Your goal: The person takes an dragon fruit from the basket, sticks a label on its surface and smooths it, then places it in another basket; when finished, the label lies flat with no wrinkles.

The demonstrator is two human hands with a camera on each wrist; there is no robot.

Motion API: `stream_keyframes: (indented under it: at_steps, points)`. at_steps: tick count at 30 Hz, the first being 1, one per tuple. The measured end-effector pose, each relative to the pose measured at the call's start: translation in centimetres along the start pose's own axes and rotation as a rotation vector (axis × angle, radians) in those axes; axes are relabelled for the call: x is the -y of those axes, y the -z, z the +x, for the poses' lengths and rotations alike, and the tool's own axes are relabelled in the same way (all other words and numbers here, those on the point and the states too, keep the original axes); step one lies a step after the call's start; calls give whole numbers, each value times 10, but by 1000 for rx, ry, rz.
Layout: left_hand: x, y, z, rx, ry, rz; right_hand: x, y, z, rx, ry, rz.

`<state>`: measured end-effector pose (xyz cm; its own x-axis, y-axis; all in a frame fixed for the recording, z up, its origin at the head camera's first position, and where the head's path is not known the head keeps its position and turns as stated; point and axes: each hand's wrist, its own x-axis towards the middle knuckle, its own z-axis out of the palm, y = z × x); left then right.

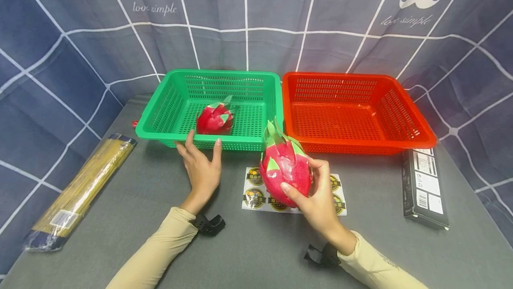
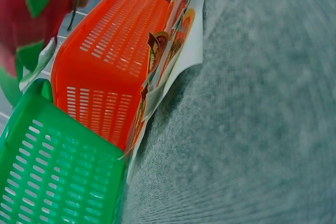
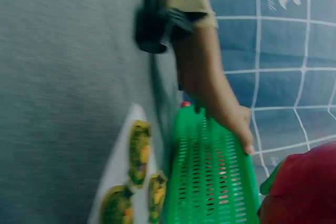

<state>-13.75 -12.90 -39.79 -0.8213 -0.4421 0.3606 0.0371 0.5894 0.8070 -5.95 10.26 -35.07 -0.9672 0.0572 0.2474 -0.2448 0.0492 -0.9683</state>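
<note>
My right hand (image 1: 320, 202) grips a red dragon fruit (image 1: 286, 168) with green scales, thumb on its near side, raised over a sheet of round stickers (image 1: 250, 204). The fruit's green tips reach up by the green basket's right front corner. My left hand (image 1: 202, 168) rests at the front rim of the green basket (image 1: 256, 137), its fingers spread and fairly straight. Inside that basket lies another dragon fruit (image 1: 214, 120), behind the left hand. In the left wrist view, the held dragon fruit (image 2: 31, 19) shows at upper left; the right wrist view catches part of it (image 3: 304, 187).
A red basket (image 1: 360, 142) stands right of the green one, with only its mesh bottom showing inside. A long packet of yellowish sticks (image 1: 86, 186) lies at left. At right is a black and white box (image 1: 425, 189). A checked curtain (image 1: 272, 8) hangs behind.
</note>
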Motion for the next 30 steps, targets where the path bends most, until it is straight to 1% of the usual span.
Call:
stream_keyframes:
  at_steps: [3,8,11,13,17,20,25,30]
  points:
    - [-1,0,0,4,0,2,-4,4,-12,-8,20,-14]
    - [-1,0,0,-1,-6,-2,-11,11,-31,-8,122,33]
    - [-1,0,0,-2,-5,-2,-17,14,-43,10,188,51]
    - [0,0,-1,1,-4,-1,-22,16,-50,20,200,49]
    - [0,1,-1,-2,-1,-5,-28,20,-61,33,117,17]
    - [0,1,-1,-6,0,-8,-31,22,-68,28,26,-30]
    - [0,1,0,-14,-7,-7,-36,24,-75,15,-46,-87]
    - [1,0,0,-10,-11,-1,-39,23,-84,-32,-100,-106]
